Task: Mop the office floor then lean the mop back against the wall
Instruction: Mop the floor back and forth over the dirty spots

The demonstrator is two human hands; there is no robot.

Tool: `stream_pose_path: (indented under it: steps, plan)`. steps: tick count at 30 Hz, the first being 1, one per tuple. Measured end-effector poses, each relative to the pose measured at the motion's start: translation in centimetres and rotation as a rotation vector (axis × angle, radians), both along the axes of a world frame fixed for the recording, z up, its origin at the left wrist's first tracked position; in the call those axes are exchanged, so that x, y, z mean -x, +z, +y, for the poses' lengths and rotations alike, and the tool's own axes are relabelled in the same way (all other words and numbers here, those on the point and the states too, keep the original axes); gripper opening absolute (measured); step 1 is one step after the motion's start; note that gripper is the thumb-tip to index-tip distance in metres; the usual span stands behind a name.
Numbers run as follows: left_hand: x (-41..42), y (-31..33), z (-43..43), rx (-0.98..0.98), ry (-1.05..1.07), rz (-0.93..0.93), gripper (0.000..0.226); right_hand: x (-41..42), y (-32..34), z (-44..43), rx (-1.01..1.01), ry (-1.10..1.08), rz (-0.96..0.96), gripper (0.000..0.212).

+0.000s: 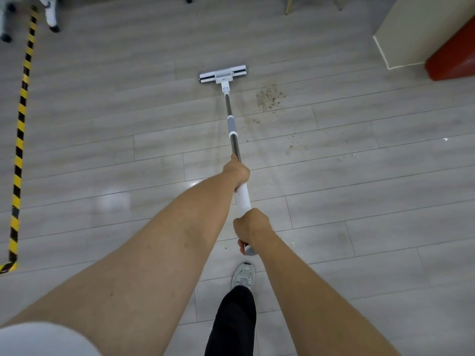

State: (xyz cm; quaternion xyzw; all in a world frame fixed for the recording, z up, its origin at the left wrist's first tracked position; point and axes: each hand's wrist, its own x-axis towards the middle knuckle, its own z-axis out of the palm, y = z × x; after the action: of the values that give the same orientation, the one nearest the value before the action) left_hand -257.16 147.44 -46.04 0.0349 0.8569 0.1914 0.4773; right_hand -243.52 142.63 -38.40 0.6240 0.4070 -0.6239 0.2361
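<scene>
- Left hand [237, 173] wrapped around mid-shaft of mop [232, 129]
- Right hand [250, 227] clenched on handle end
- Mop head [222, 74] flat on floor [102, 124], just left of dirt patch [268, 97]

Even bright indoor light, glare patches on floor [113, 201], wide-angle bending at edges

Grey plank floor [102, 124], glare patches; hazard tape [21, 119] left; cream wall corner [411, 32] w/ red base [455, 57].

Single head view, steeply down and forward over floor [102, 150], wide-angle.
</scene>
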Motion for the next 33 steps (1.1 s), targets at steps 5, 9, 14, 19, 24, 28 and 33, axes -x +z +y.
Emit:
stream_pose_path:
  steps: [5,9,14,19,24,28,33]
  plan:
    - [-9.9,1.7,-5.3,0.019,-0.024,0.017,0.077,-9.8,1.2,-4.9,0.002,0.041,-0.026,0.020]
    - [-20.1,3.3,-10.2,0.019,-0.022,-0.011,0.076,-20.0,2.8,-9.3,-0.010,0.087,-0.025,0.024]
    - [-35.4,5.0,-18.1,0.009,-0.040,-0.025,0.075,-35.3,5.4,-16.7,-0.023,0.163,-0.058,0.015]
    - [-49.0,7.4,-25.6,0.017,-0.048,-0.066,0.081,-48.9,8.7,-24.0,0.049,0.169,-0.096,0.010]
    - [-54.2,10.5,-28.0,0.024,0.023,-0.087,0.079,-53.9,11.7,-26.0,0.043,0.184,-0.087,0.007]
    - [-53.6,11.4,-27.6,0.013,0.044,-0.081,0.071,-53.3,13.1,-25.5,0.078,0.095,-0.100,0.011]
    - [-51.2,10.7,-26.5,0.001,0.047,-0.063,0.062,-50.6,13.0,-24.5,0.120,0.033,-0.130,0.011]
